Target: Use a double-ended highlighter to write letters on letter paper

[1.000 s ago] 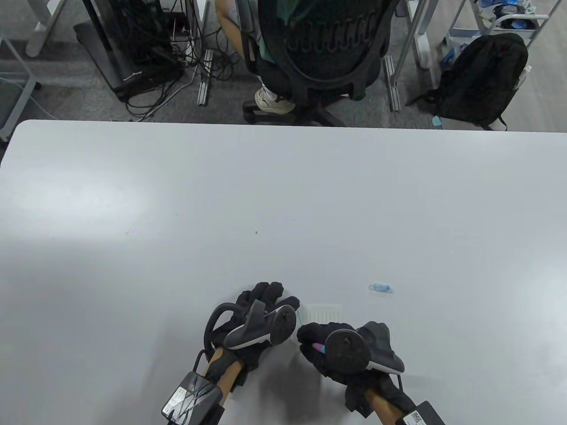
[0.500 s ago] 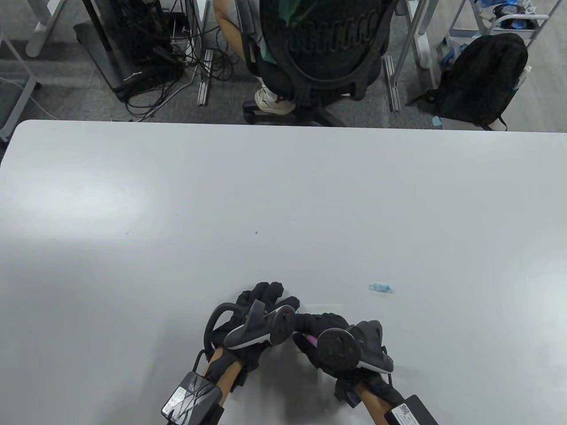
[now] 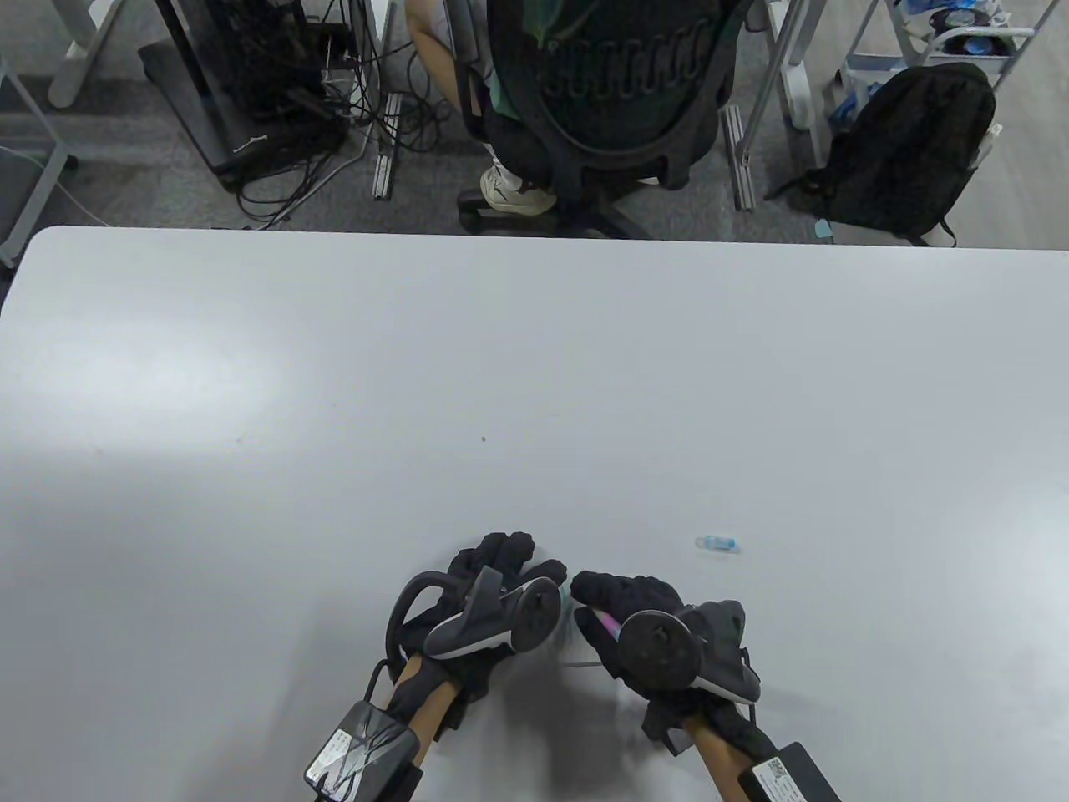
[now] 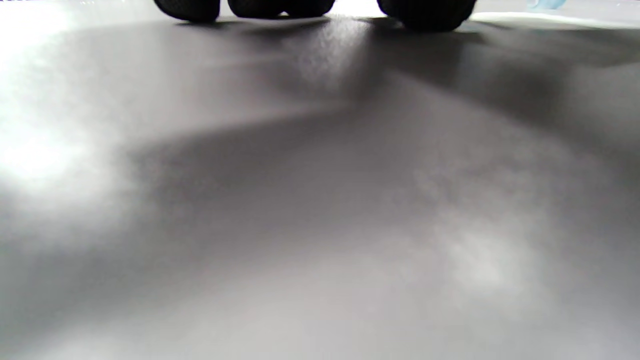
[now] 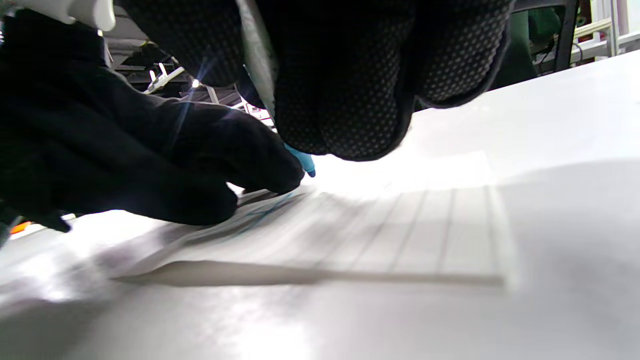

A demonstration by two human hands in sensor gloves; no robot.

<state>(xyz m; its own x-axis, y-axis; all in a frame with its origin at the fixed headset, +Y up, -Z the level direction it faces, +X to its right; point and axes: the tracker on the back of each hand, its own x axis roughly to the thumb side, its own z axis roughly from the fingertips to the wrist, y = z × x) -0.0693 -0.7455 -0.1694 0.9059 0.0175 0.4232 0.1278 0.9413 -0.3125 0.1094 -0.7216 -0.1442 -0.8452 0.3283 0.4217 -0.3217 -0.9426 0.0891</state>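
right wrist view alone: blue highlighter (image 5: 302,159) tip on lined paper (image 5: 380,230), right fingers (image 5: 345,90) pinching it, left fingers (image 5: 210,150) flat.

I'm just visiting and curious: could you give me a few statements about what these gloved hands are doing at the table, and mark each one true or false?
1. The right hand grips the highlighter. True.
2. The highlighter's blue tip is at the lined paper. True.
3. The small blue cap is held in the left hand. False: it lies on the table, to the right of both hands.
4. The left hand is raised high off the table. False: its fingers rest down beside the paper.
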